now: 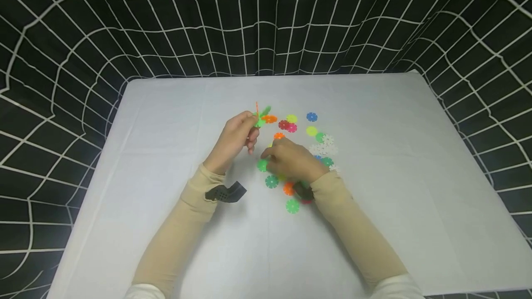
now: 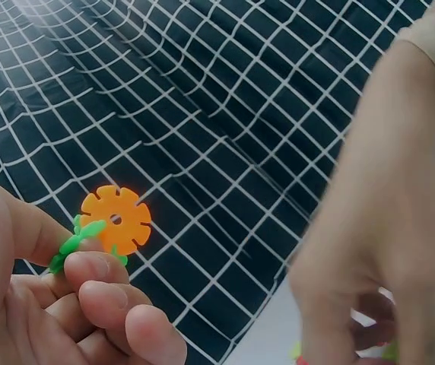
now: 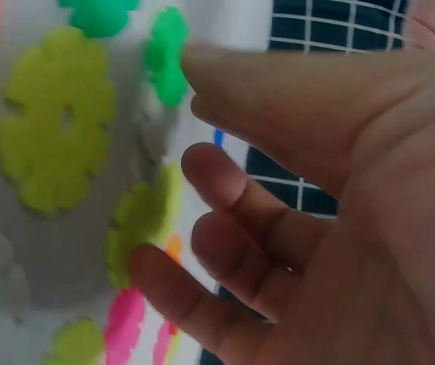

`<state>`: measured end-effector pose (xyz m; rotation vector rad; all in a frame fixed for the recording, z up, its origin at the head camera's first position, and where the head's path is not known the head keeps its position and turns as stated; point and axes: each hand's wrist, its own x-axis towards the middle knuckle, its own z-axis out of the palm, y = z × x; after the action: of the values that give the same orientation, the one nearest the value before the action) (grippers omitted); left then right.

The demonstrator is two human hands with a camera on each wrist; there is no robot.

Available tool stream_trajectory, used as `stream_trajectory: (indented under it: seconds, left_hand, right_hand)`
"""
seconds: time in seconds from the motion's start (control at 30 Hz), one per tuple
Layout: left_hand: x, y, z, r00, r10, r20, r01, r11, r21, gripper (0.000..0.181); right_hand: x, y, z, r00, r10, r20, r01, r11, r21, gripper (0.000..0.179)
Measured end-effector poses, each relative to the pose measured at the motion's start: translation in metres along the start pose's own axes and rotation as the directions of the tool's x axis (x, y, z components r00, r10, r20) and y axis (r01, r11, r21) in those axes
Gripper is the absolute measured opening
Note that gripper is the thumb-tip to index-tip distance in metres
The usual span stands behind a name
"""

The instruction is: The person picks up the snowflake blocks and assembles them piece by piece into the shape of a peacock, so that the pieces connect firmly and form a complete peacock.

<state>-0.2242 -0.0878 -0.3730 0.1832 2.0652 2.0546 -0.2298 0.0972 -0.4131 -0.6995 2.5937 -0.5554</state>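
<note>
My left hand (image 1: 238,133) pinches a small joined cluster of notched plastic discs between thumb and fingers, raised over the table. In the left wrist view, an orange disc (image 2: 128,220) stands up from a green disc (image 2: 73,245) at the fingertips. A second orange disc (image 1: 270,119) juts from the cluster's right side. My right hand (image 1: 295,160) is low over the loose discs, its fingers spread and slightly bent with nothing between them. Its fingertips are right at a green disc (image 3: 170,61), and a yellow disc (image 3: 58,122) lies nearby.
Loose discs lie around my right hand: a blue disc (image 1: 311,116) at the back, white discs (image 1: 322,149) to the right, and a green disc (image 1: 293,206) in front. They rest on a white-covered table (image 1: 415,197). A black curtain with white grid lines (image 1: 274,22) surrounds it.
</note>
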Motion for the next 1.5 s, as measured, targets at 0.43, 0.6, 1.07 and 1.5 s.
stream_trajectory:
  seconds: [0.43,0.6,1.07,1.5]
  left_hand:
    - [0.002,-0.001,0.003,1.0,-0.01,-0.027,0.009,1.0,-0.023,0.022]
    - [0.003,-0.004,0.002,0.998,-0.012,-0.068,0.009,0.999,-0.045,0.025]
    - [0.002,-0.008,0.008,0.997,-0.025,-0.069,0.019,0.996,-0.083,0.024]
    - [0.002,-0.01,0.015,0.997,-0.058,-0.046,0.057,0.998,-0.012,0.031]
  right_hand:
    - [-0.004,0.002,-0.012,0.985,-0.035,-0.172,0.061,0.987,0.149,0.006]
    - [-0.016,0.0,-0.033,0.937,-0.034,-0.348,0.153,0.936,0.319,0.011]
    - [-0.025,-0.016,-0.035,0.765,-0.08,-0.639,0.313,0.913,0.261,0.013]
    - [-0.022,-0.017,-0.031,0.712,-0.122,-0.692,0.33,0.928,0.176,0.012]
